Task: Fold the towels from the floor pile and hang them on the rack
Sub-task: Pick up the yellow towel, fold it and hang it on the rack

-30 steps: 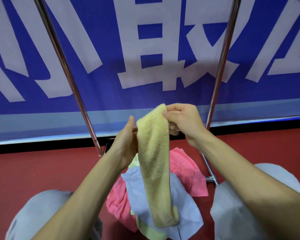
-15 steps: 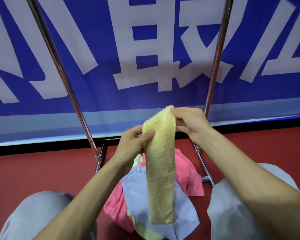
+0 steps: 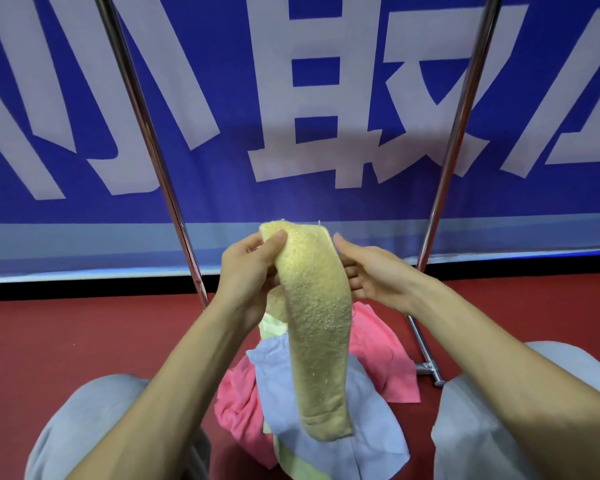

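A yellow towel (image 3: 316, 327), folded into a long narrow strip, hangs in front of me. My left hand (image 3: 248, 275) grips its upper end, thumb on the front face. To the right, my right hand (image 3: 368, 275) has its fingers straight beside the towel's right edge; I cannot tell whether they touch it. Below lies the floor pile: a blue towel (image 3: 368, 420), a pink towel (image 3: 378, 351) and a light green towel (image 3: 291, 462). Two chrome posts of the rack (image 3: 459, 126) rise behind; its hanging bar is out of view.
A blue banner (image 3: 222, 98) with large white characters covers the wall behind the rack. The floor (image 3: 84, 341) is red. My knees in grey trousers (image 3: 94, 420) flank the pile. The rack's foot (image 3: 426, 367) rests on the floor at the right.
My left hand moved up to the towel's top and now grips it. My right hand has let go and opened beside the towel. The strip hangs slightly wider at the top.
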